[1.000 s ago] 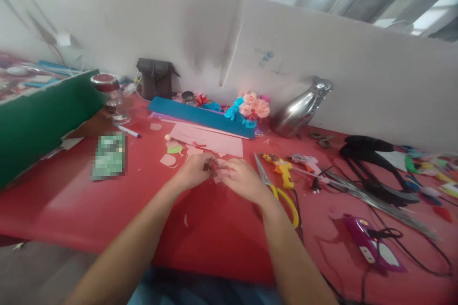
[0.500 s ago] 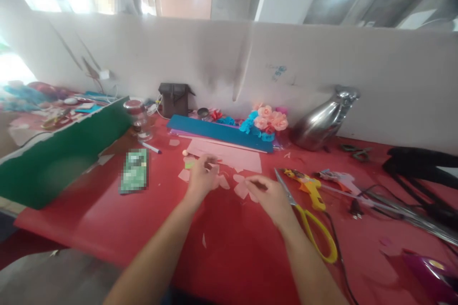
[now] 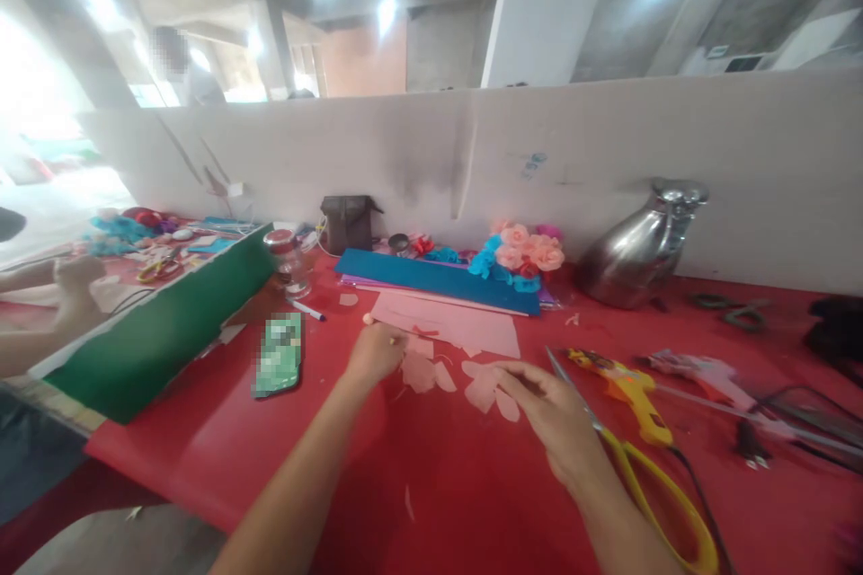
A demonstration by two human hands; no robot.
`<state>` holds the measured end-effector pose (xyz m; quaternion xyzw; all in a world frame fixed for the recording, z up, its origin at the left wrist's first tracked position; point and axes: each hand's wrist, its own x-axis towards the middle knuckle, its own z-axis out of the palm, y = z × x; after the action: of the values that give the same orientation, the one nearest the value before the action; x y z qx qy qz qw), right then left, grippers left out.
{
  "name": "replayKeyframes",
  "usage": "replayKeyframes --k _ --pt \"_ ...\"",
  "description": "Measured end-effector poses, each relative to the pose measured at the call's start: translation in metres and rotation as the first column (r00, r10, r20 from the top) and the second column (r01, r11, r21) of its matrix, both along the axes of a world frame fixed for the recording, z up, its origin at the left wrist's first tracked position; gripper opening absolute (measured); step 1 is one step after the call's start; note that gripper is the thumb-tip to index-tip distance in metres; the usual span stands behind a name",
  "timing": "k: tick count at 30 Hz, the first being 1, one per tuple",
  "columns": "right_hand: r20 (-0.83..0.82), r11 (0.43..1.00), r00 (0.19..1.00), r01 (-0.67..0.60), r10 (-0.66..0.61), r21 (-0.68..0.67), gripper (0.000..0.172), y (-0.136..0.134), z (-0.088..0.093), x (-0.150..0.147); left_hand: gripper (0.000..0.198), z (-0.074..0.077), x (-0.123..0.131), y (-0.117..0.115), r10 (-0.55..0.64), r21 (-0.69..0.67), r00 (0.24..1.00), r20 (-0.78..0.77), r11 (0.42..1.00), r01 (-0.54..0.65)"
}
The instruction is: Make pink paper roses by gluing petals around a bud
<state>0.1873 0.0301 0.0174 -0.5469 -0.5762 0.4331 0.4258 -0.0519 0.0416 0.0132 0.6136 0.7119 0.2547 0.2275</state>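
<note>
My left hand (image 3: 376,352) is closed over the left side of the pink paper pieces, its fingertips curled and what they pinch too small to name. Beside it lie cut pink petals (image 3: 419,373) on the red table. To the right, my right hand (image 3: 539,400) pinches the edge of a pink paper petal piece (image 3: 481,388) between thumb and fingers. Behind both hands is a pink paper sheet (image 3: 472,323), with a blue sheet stack (image 3: 438,277) past it. Paper roses (image 3: 529,252) rest at the stack's right end.
Yellow-handled scissors (image 3: 664,503) and a yellow glue gun (image 3: 630,391) lie right of my right hand. Farther back stands a steel jug (image 3: 640,247). A phone (image 3: 278,355), pen (image 3: 306,310), jar (image 3: 289,265) and green divider (image 3: 168,323) are left. Another person's hand (image 3: 77,287) is beyond the divider.
The view has tilted up and turned left, so table items appear lower and farther right. My left hand has moved toward the left of the petals. Another person's arm has come into view.
</note>
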Motion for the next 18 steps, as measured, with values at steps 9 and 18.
replayKeyframes --k 9,18 --pt "-0.234 0.991 0.966 0.085 -0.108 -0.107 0.038 0.001 0.003 0.002 0.046 -0.004 0.025 0.034 0.0 -0.042 0.962 -0.272 0.999 -0.012" --pt "-0.223 0.991 0.97 0.068 -0.093 -0.115 0.03 -0.003 0.001 0.003 0.037 0.0 0.008 0.074 -0.064 0.173 0.888 -0.455 0.972 0.159"
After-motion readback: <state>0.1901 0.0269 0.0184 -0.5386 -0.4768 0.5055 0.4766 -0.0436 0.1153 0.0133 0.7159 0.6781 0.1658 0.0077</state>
